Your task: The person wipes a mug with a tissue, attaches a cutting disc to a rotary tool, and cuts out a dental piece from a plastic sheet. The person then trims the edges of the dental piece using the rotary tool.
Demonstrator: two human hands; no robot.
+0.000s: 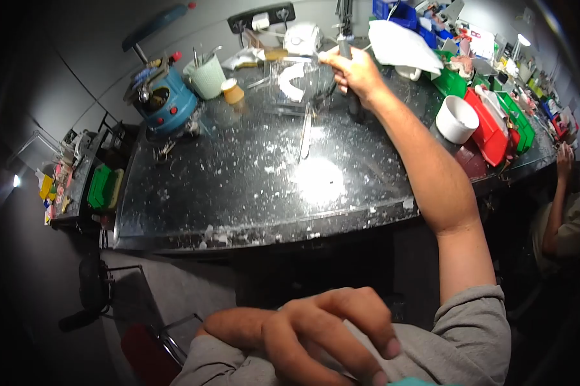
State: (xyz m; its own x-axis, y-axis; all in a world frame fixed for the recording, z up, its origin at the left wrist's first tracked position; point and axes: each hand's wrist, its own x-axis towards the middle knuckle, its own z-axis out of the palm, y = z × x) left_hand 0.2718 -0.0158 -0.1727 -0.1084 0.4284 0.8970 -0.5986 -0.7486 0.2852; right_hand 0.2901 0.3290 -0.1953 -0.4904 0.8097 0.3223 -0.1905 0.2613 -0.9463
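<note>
Right hand (pixel 361 74) looks clamped round the dark shaft (pixel 345 48) near the worktop (pixel 238 186)'s back edge — hold steady, keep clear of that white arch-shaped piece (pixel 292 82). Left hand (pixel 325 328), curled off the front edge — can't tell if it's holding anything.

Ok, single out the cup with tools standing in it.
The pale green cup beside the blue machine: tools stick up out of it; none rise from the white cup by the red bin.

Table (pixel 200 193): machine (pixel 169 106) left | cup (pixel 205 77) between machine and plate (pixel 276 103) | flat tool (pixel 306 138) before plate | bowl (pixel 456 125) left of bins (pixel 487 135)
</note>
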